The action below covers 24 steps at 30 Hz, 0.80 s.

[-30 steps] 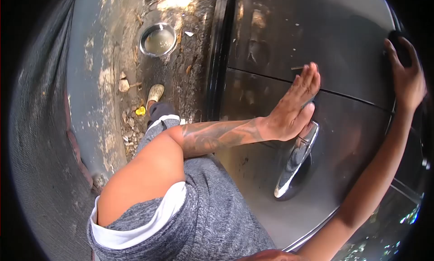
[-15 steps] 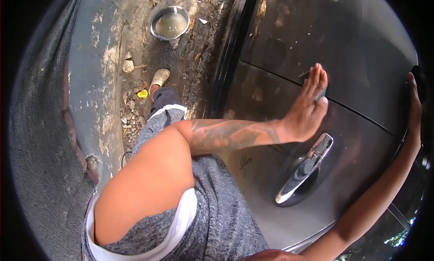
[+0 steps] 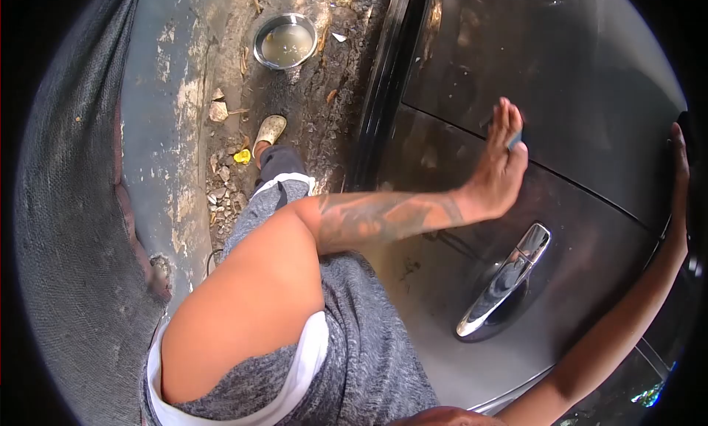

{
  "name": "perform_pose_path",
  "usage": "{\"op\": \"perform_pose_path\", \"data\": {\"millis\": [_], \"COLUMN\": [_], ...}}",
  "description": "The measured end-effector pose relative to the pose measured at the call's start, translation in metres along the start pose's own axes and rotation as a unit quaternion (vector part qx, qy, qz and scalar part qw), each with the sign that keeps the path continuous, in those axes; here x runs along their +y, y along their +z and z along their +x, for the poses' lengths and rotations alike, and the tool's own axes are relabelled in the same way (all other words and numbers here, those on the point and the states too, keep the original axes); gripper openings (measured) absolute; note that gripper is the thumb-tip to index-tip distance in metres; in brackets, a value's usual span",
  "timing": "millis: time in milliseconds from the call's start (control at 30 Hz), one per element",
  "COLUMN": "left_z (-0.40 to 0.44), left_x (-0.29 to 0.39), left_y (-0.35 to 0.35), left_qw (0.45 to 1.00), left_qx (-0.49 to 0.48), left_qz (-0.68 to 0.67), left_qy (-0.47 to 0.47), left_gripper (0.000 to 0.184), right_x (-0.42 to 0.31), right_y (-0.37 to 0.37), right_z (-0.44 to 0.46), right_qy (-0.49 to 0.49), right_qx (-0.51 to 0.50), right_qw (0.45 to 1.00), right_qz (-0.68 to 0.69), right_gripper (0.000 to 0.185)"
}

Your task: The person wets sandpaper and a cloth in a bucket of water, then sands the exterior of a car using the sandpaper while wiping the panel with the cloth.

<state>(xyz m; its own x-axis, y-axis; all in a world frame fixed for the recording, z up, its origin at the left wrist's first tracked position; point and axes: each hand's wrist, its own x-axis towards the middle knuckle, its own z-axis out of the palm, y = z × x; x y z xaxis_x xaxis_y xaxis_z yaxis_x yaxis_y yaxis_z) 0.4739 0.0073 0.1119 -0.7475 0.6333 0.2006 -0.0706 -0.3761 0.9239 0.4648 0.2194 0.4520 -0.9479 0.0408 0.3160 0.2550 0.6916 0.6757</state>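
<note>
My left hand (image 3: 500, 164), at the end of a tattooed forearm, is over the dark car door (image 3: 442, 146), fingers stretched out and close together. A small blue-green patch shows between its thumb and fingers; whether it is a ring or something under the hand I cannot make out. Just below that hand is the chrome door handle (image 3: 505, 282). At the right edge of the view, my right hand (image 3: 680, 171) reaches along the car with its fingers extended. The dark view border partly hides it, and nothing shows in its grasp.
A metal bowl (image 3: 286, 42) of cloudy water stands on the muddy ground. Below it are my foot in a pale clog (image 3: 271, 129), a yellow scrap (image 3: 242, 157) and loose stones (image 3: 218, 111). Along the left run a peeling grey wall (image 3: 166, 131) and dark netting (image 3: 70, 205).
My left hand has moved slightly left and up across the door, away from the handle. The right hand stays in nearly the same place. The whole view has shifted a little.
</note>
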Motion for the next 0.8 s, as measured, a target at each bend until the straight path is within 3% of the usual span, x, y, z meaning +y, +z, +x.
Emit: {"op": "perform_pose_path", "data": {"millis": [33, 100, 133, 167, 233, 267, 367, 433, 533, 633, 733, 800], "left_z": [0.013, 0.059, 0.048, 0.025, -0.004, 0.005, 0.049, 0.004, -0.008, 0.051, -0.007, 0.02], "left_x": [-0.02, -0.04, -0.034, -0.018, -0.004, -0.021, -0.044, -0.029, -0.019, -0.023, -0.008, -0.024], "left_y": [-0.003, -0.024, -0.012, -0.001, 0.0, -0.005, -0.02, -0.004, -0.008, -0.028, -0.012, -0.022], "left_qw": [0.999, 0.978, 0.991, 0.996, 1.0, 1.0, 0.993, 0.999, 0.999, 0.999, 0.997, 0.997], "left_qx": [0.03, 0.026, 0.026, 0.047, -0.016, 0.007, 0.028, 0.037, -0.011, -0.029, -0.032, -0.032], "left_qz": [-0.007, -0.078, 0.023, -0.024, 0.012, 0.004, -0.006, 0.021, 0.029, -0.012, 0.015, 0.018], "left_qy": [0.022, -0.19, -0.133, -0.073, -0.018, 0.007, -0.118, -0.006, 0.024, -0.009, 0.066, 0.07], "left_gripper": [0.062, 0.063, 0.064, 0.064, 0.065, 0.066, 0.067, 0.065, 0.065, 0.065, 0.065, 0.065], "right_x": [0.002, 0.002, 0.003, 0.003, 0.006, 0.008, 0.014, 0.022, 0.002, -0.009, -0.01, -0.012], "right_y": [0.0, -0.002, 0.0, 0.001, 0.002, 0.001, -0.001, 0.001, -0.003, -0.005, -0.004, -0.003], "right_z": [0.0, 0.001, 0.002, 0.003, -0.001, 0.0, 0.001, 0.004, 0.002, 0.0, -0.002, -0.002], "right_qy": [-0.002, -0.005, -0.008, -0.009, -0.009, -0.011, -0.025, -0.047, 0.032, 0.03, 0.033, 0.054], "right_qx": [-0.003, -0.002, -0.001, 0.001, 0.0, -0.001, -0.001, 0.01, -0.012, -0.001, 0.019, 0.011], "right_qw": [1.0, 1.0, 1.0, 1.0, 1.0, 1.0, 1.0, 0.999, 0.999, 0.999, 0.998, 0.997], "right_qz": [0.0, -0.001, -0.003, 0.0, -0.001, 0.0, -0.004, -0.008, 0.004, 0.025, 0.054, 0.044], "right_gripper": [0.036, 0.036, 0.036, 0.036, 0.035, 0.035, 0.035, 0.035, 0.033, 0.032, 0.032, 0.033]}}
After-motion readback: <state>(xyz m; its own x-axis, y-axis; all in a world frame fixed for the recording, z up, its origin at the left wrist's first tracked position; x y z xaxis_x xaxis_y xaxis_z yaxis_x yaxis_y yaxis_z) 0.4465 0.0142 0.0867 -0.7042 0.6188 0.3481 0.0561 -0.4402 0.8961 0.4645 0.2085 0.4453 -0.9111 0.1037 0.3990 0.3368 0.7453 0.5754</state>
